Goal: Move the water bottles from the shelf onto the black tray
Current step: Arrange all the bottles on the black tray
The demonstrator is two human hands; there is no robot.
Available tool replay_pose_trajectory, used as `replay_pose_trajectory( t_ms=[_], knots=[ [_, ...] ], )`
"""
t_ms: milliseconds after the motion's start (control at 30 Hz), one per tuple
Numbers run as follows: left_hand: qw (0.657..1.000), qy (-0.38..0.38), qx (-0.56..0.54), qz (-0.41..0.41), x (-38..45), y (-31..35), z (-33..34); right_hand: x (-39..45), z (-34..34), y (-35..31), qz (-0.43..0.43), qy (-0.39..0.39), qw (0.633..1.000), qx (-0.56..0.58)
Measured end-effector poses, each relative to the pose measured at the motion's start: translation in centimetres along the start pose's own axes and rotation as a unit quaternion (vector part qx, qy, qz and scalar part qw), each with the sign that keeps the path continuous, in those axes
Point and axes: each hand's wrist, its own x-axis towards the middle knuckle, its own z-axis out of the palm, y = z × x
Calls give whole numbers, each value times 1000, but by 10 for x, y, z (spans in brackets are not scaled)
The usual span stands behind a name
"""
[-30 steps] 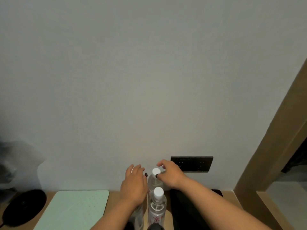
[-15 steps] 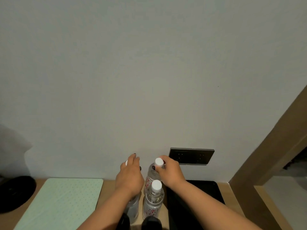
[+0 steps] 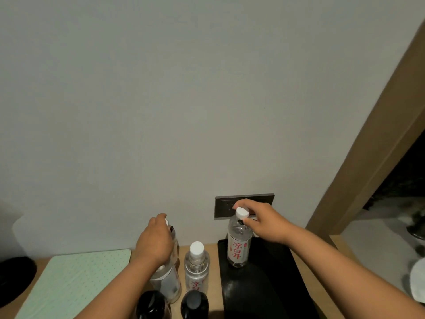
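Since the earlier frame, the right hand [image 3: 264, 221] is carrying one water bottle [image 3: 238, 244] rightward, away from the group and onto the far left corner of the black tray [image 3: 264, 284]; its fingers are pinching the neck just under the white cap [image 3: 242, 212]; the left hand [image 3: 156, 241] is closing over the top of a second bottle [image 3: 169, 279] on the wooden shelf [image 3: 213, 268]. A third bottle [image 3: 196, 267] is standing untouched between them. Keeping the carried bottle upright and seating its base flat before releasing is advisable; both forearms are reaching forward, wrists slightly lowered.
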Motion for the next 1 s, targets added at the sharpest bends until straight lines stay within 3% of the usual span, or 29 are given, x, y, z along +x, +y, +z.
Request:
replay_pose_trajectory(
  t_ms=[200, 400, 600, 800, 1000],
  knots=[
    [999, -6, 30, 14, 0, 4, 5, -7, -2, 35, 26, -18, 999, -39],
    [998, -4, 43, 36, 0, 9, 9, -8, 0, 57, 68, 63, 994, 54],
    [997, -10, 54, 48, 0, 15, 12, -5, 11, 56, 75, 120, 987, 78],
    [998, -9, 44, 33, 4, 9, 9, -4, 13, 58, 71, 128, 987, 72],
    [999, 42, 22, 27, 3, 1, 8, -5, 23, 50, 75, 153, 981, 90]
  ],
)
